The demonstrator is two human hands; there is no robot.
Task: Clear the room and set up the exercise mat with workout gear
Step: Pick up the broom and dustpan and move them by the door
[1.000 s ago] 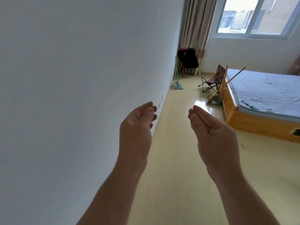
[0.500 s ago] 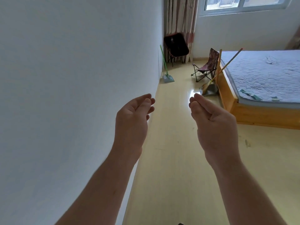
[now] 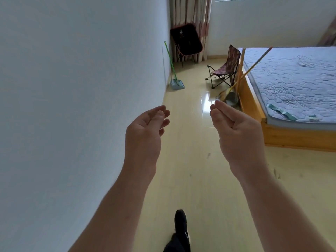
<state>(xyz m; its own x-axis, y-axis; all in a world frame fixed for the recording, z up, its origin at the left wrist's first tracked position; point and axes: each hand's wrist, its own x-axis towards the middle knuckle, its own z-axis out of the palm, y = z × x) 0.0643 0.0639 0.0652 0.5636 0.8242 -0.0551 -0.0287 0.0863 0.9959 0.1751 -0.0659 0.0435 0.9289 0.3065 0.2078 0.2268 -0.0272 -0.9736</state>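
Head view: a white wall [image 3: 72, 88] fills the left side, with pale floor [image 3: 190, 179] running along it to the far corner.

One green-handled dustpan [image 3: 177, 84] leans on that wall. Just right of it, one black folding chair [image 3: 186, 40] with orange trim is propped against the curtain [image 3: 190, 11].

There are two grips, both bare hands raised over the floor and well apart. The left grip [image 3: 143, 135] holds nothing, its fingers loosely curled. The right grip [image 3: 238, 135] is also empty, its fingers nearly straight and held together.

One black shoe [image 3: 181, 226] shows between the forearms at the bottom edge.

A second folding chair [image 3: 225, 69], patterned in dark red, stands open near the foot of the bed. Beside it, one yellow-handled broom [image 3: 254, 64] and a second, grey dustpan [image 3: 231, 99] lean on the one wooden bed frame [image 3: 291, 140]. That makes two chairs, two dustpans and one broom.

A quilted mattress [image 3: 300, 84] lies on the frame.

The broom's bristles and the grey dustpan sit partly behind the right grip's fingertips [image 3: 216, 108]. The bed is cut off at the right edge, and the curtain at the top. The leg above the shoe is cropped by the bottom edge. Small greenish pieces [image 3: 280, 110] on the mattress edge are too small to identify.
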